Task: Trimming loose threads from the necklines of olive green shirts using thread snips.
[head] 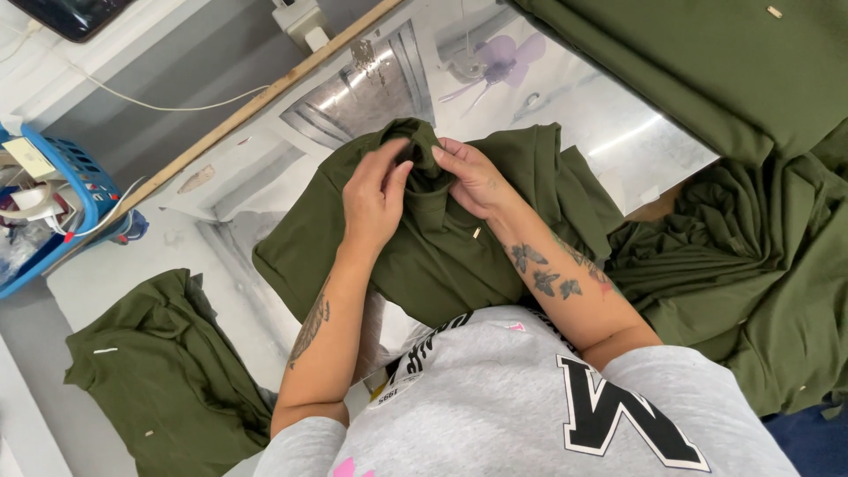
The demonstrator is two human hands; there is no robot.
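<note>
Bunching between both hands' fingers (399, 168), the green garment (442, 247) rises.

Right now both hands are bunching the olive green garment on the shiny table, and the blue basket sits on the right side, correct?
Not quite. In the head view both hands, left and right, do bunch the olive green garment, but the blue basket sits on the left side.

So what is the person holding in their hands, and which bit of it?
Both hands, left hand and right hand, pinch a dark green garment at its bunched-up top edge, which is lifted off the shiny table.
</note>
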